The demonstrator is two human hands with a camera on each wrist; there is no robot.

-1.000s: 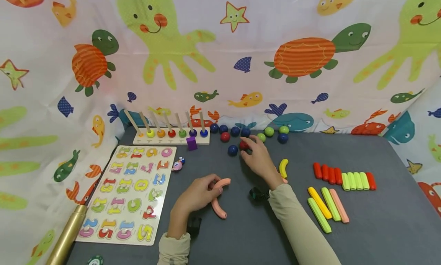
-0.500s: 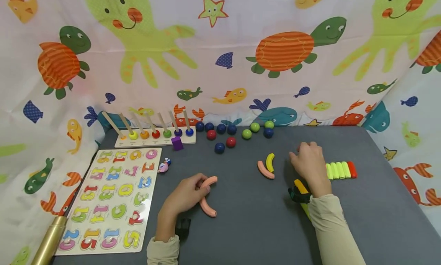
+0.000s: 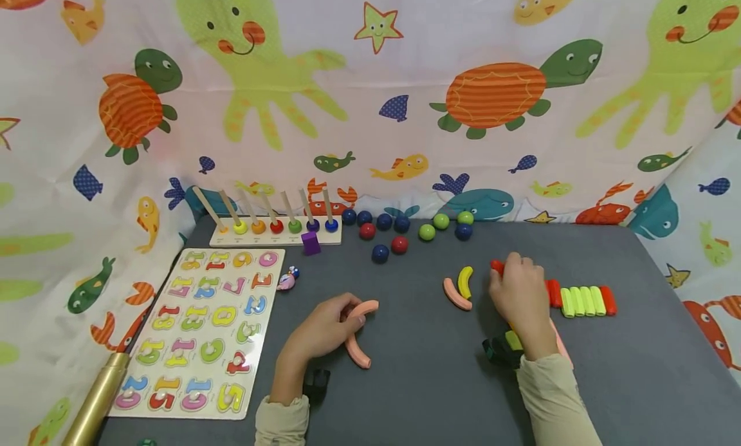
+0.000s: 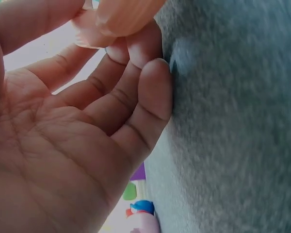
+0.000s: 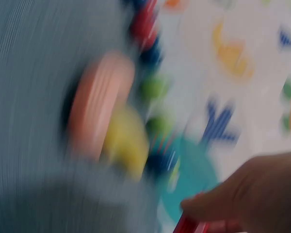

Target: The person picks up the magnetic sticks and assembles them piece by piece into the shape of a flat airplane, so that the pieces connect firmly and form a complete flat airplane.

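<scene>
My left hand (image 3: 328,330) pinches a curved salmon-pink piece (image 3: 365,307) between thumb and fingers. Below the thumb another curved salmon-pink length (image 3: 357,354) continues; whether the two are joined is hidden. In the left wrist view the pink piece (image 4: 128,17) is at the fingertips, close to the grey tabletop. To the right, my right hand (image 3: 521,298) holds a short red stick (image 3: 496,266), whose end sticks out past the fingers; the right wrist view catches the red stick (image 5: 189,224) under the thumb. Nearby lie a curved pink piece (image 3: 456,295) and a curved yellow piece (image 3: 465,282).
Several short lime-green sticks (image 3: 583,301) lie between red ones (image 3: 608,300). Blue, red and green balls (image 3: 399,244) are scattered at the back. A peg board (image 3: 274,237), a purple block (image 3: 311,243), a number puzzle (image 3: 191,333) and a small figurine (image 3: 287,278) stand left.
My right hand has gone from the balls to the red sticks at the right and now holds one. The left hand keeps its hold on the pink piece.
</scene>
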